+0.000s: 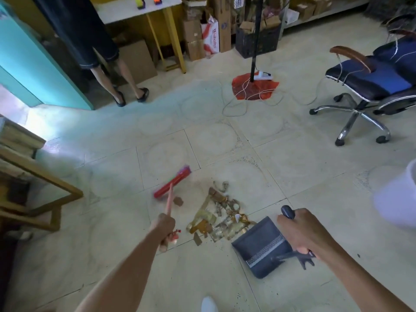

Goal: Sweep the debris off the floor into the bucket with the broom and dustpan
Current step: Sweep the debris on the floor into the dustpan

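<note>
A pile of brown and clear debris (221, 216) lies on the pale tiled floor. My left hand (165, 226) grips the pink handle of a broom, whose red head (172, 185) sits on the floor to the left of the pile and looks blurred. My right hand (299, 230) holds the handle of a dark blue dustpan (261, 242), which rests on the floor at the pile's right edge with its mouth toward the debris. A white bucket (398, 199) is partly visible at the right edge.
A blue office chair (371, 86) stands at the back right. A black pole on a red base (254, 86) with loose cables is behind the pile. Another person's legs (121, 84) stand at the back left by a yellow table. A wooden frame (38, 188) is at left.
</note>
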Demonstrator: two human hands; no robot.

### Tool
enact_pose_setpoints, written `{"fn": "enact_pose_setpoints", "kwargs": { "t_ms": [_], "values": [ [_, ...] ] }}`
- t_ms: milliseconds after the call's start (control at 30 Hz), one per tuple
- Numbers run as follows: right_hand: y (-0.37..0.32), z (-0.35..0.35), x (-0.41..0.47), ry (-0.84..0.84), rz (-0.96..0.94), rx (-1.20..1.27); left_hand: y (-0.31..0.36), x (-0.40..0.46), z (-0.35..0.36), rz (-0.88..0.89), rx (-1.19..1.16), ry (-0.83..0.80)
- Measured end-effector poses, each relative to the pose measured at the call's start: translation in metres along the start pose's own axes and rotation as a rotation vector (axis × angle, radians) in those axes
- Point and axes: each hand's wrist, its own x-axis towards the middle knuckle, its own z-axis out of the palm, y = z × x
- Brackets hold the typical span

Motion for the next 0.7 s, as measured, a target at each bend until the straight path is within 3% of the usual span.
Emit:
{"fn": "enact_pose_setpoints", "kwargs": {
  "t_ms": [200,433,533,700],
  "values": [
    [0.022,-0.010,-0.010,-0.030,-0.034,-0.119,-0.022,-0.052,0.071,-0.066,-0.152,-0.095],
    [0.034,-0.029,-0.011,-0.140,-0.035,-0.053,-0.023,-0.119,0.023,-0.124,-0.063,-0.237],
    [0.043,-0.038,-0.007,-0.154,-0.056,-0.087,-0.018,-0.128,0.015,-0.153,-0.094,-0.185],
    [0.060,-0.039,0.005,-0.199,-0.089,-0.065,0.007,-0.131,0.046,-0.056,-0.166,-0.062]
  ]
}}
